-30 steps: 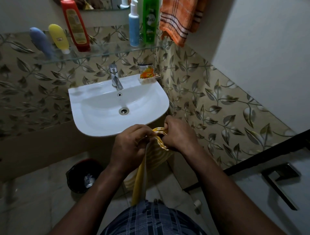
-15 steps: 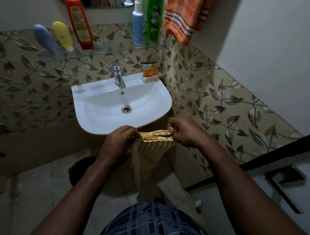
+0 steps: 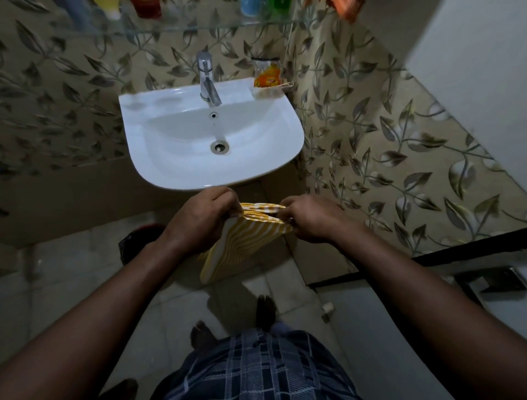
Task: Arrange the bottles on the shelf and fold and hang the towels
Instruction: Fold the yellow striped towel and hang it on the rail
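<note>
A yellow and white striped towel (image 3: pixel 242 242) hangs folded in front of the sink, below its front rim. My left hand (image 3: pixel 199 222) pinches its top left corner and my right hand (image 3: pixel 310 219) pinches its top right corner, stretching the top edge level between them. At the top of the view runs the glass shelf (image 3: pixel 199 27); only the bases of bottles show there: a red one (image 3: pixel 145 7), a blue one (image 3: pixel 251 7) and a green one (image 3: pixel 282 3). A corner of the orange checked towel (image 3: pixel 346 10) hangs at the top right.
The white sink (image 3: pixel 159 171) with a chrome tap (image 3: pixel 208 80) is straight ahead, an orange sachet (image 3: pixel 266 75) on its back right corner. A dark bin (image 3: pixel 137 242) stands on the floor to the left. Tiled wall and a door with a handle (image 3: pixel 493 282) close in on the right.
My hands have drawn apart, spreading the bunched towel top into a flat folded edge. The view has tilted down, so the shelf bottles and orange towel are mostly cut off.
</note>
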`<state>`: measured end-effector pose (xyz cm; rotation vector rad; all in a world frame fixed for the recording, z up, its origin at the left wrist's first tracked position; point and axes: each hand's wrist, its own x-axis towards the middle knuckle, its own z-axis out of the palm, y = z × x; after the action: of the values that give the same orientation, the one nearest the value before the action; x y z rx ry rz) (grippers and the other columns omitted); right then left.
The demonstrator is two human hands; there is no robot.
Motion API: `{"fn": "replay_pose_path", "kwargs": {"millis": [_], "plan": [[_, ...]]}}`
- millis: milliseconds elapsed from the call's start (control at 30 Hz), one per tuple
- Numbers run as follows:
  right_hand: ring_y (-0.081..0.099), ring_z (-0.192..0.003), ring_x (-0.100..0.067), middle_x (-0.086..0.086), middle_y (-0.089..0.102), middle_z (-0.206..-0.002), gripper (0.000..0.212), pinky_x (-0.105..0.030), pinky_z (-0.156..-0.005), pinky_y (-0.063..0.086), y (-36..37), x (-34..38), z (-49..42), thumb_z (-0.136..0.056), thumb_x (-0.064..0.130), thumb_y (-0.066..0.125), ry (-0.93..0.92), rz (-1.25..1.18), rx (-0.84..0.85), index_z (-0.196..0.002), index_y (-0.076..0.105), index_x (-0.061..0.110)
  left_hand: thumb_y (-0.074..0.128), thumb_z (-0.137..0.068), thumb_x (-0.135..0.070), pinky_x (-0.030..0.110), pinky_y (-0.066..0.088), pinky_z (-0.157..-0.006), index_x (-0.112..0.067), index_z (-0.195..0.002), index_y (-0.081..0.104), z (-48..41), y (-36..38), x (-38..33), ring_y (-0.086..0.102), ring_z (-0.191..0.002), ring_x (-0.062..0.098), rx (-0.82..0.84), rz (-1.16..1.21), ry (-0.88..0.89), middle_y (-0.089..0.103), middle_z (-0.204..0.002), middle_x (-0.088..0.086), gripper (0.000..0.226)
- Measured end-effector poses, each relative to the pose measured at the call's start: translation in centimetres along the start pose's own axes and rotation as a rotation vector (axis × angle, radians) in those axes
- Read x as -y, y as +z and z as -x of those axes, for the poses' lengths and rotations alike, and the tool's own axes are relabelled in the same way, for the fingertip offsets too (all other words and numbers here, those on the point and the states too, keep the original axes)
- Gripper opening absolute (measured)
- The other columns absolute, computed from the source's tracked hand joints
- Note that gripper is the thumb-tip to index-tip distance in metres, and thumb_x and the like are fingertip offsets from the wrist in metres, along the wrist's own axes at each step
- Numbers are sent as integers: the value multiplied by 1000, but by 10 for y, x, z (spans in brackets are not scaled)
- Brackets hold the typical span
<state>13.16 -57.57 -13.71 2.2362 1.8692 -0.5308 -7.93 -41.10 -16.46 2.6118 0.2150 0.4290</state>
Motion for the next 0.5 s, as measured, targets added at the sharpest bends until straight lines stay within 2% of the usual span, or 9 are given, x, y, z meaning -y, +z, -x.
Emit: {"fn": "replay_pose_path", "kwargs": {"millis": [67,133,200,333,433,500], "plan": [[66,-106,-26,7,64,-122,33,-34,-71,50,2,5,-3,-91,30,59,54,-1,59,-118,72,42,52,-92,-30,34,52,-76,-14,-100,69,3,6,6,63,-96,25,16,-14,-46,66,-108,5,25],[68,-102,-26,5,71,-114,36,-35,-72,54,7,4,-4,-86,41,56,100,-43,63,-118,73,41,65,-90,-12,34,52,-75,-13,-101,69,9,10,14,62,-97,26,16,-12,-114,66,-109,6,11],[69,-100,-26,2,76,-110,41,-35,-73,56,12,2,-3,-86,53,57,153,-83,47,-120,73,40,72,-85,2,36,53,-74,-13,-101,69,16,14,19,62,-96,25,33,3,-164,66,-108,6,22],[70,-95,-25,0,77,-104,48,-32,-68,50,24,7,-4,-86,67,65,198,-53,-26,-119,76,35,71,-87,2,41,55,-75,-15,-102,67,27,24,23,62,-96,26,59,10,-176,65,-108,6,22],[69,-97,-27,-2,75,-107,46,-33,-70,51,31,15,-6,-87,63,68,222,-3,-6,-121,74,33,71,-88,-1,43,56,-75,-15,-101,68,30,28,23,63,-96,27,55,44,-197,65,-107,6,19],[67,-101,-28,-2,67,-117,46,-34,-71,49,34,27,-7,-87,59,68,164,63,41,-123,72,31,68,-91,-6,43,56,-75,-14,-100,67,29,32,19,63,-96,28,41,75,-176,65,-106,7,12]]}}
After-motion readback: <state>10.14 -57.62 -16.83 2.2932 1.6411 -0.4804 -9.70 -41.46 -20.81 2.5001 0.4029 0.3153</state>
